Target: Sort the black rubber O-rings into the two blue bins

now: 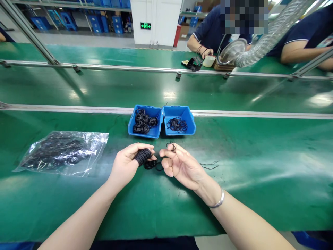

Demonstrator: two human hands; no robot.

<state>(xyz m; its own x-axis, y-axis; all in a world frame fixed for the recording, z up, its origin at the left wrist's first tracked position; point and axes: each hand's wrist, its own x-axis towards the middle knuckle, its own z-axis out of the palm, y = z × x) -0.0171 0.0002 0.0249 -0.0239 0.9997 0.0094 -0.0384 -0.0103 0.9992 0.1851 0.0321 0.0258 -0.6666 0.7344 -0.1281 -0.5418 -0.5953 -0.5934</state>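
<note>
My left hand (130, 161) is closed around a bundle of black rings (143, 157), with more black loops hanging below its fingertips. To its right is my right hand (180, 165), palm turned up and fingers apart, with a thin black ring (171, 146) looped at a raised fingertip. Beyond the hands stand two blue bins side by side. Several coiled black bundles fill the left bin (132, 130); looser black rings lie in the right bin (192, 129).
A clear plastic bag (62, 152) of black items lies at the left. Thin black strands (210, 164) lie right of my right hand. A metal rail (247, 114) runs behind the bins. Across the bench, a person (210, 34) sits near a flexible duct (273, 33).
</note>
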